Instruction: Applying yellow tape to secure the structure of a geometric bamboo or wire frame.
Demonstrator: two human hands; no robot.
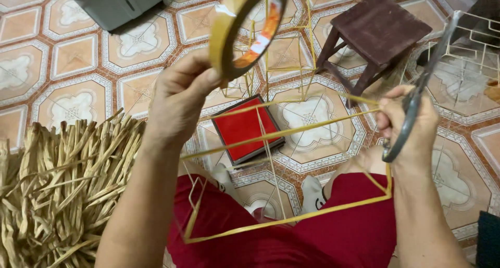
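Left hand [179, 99] grips one tape roll [245, 31] | right hand [411, 130] clamps one scissors [416, 91]

Patterned tile floor [78, 60]; dark wooden stool [377, 31] upper right; grey bin [117, 5] top left.

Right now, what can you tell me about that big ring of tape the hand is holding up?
The tape roll is a wide, thin ring of yellowish-tan tape, seen at a slant so its hollow middle shows the tiled floor behind. An orange-and-white label lines its inner core. The left hand holds it raised, pinching the lower rim with thumb and fingers. Its top edge runs out of view. Nothing else touches it.
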